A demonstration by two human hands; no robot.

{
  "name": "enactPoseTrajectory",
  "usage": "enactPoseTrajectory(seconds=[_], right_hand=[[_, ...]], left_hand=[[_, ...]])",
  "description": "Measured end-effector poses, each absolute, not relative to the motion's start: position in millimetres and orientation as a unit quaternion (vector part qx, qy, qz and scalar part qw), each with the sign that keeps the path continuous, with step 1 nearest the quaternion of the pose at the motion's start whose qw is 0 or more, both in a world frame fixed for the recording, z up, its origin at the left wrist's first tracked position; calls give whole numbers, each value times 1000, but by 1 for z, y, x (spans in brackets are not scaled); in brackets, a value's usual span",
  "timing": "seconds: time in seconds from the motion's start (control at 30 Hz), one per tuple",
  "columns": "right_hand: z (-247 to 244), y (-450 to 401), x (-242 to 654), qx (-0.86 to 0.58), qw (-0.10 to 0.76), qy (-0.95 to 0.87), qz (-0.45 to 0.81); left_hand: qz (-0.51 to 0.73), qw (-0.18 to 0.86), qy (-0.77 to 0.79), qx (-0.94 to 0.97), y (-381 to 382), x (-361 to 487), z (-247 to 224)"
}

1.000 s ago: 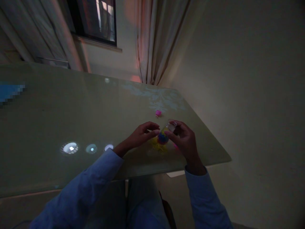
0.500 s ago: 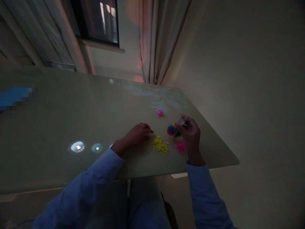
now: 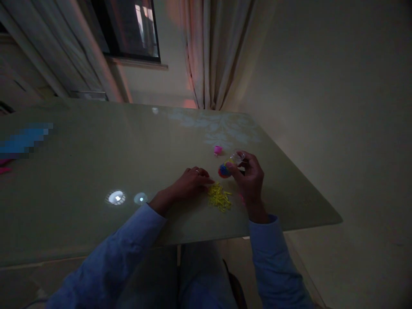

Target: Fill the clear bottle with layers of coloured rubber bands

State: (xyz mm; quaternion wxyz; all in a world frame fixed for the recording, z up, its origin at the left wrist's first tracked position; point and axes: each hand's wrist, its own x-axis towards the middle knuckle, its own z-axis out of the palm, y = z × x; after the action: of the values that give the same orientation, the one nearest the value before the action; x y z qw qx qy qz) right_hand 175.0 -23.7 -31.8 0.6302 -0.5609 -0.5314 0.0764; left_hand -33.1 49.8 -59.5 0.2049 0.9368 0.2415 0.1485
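Observation:
My right hand (image 3: 250, 178) grips a small clear bottle (image 3: 237, 157) tilted above the table, its fingers and thumb closed round it. Red, blue and yellow bits (image 3: 224, 170) fill the lower left end of the bottle; its upper right end is see-through. My left hand (image 3: 193, 182) rests low on the table with fingers apart, the fingertips at the upper left edge of a pile of thin yellow bands (image 3: 219, 197). Nothing shows in that hand. Pink pieces (image 3: 242, 198) are mostly hidden by my right wrist. A small pink cap-like piece (image 3: 218, 150) lies beyond the bottle.
The glossy table (image 3: 96, 141) ends in a corner at the right and a near edge by my legs. A blue pixelated patch (image 3: 24, 139) is at the far left, with something pink below it. Curtains (image 3: 206, 56) and a window stand behind.
My right hand has moved left and slightly up with the bottle, now covering most of the pink pieces. My left hand has moved slightly right to the yellow pile. The view has shifted a little.

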Motion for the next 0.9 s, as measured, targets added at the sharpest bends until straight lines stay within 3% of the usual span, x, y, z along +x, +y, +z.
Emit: enactPoseTrajectory(seconds=[0.9], right_hand=[[-42, -25, 181, -576, 633, -515, 47]], left_hand=[[206, 213, 204, 933, 45, -22, -67]])
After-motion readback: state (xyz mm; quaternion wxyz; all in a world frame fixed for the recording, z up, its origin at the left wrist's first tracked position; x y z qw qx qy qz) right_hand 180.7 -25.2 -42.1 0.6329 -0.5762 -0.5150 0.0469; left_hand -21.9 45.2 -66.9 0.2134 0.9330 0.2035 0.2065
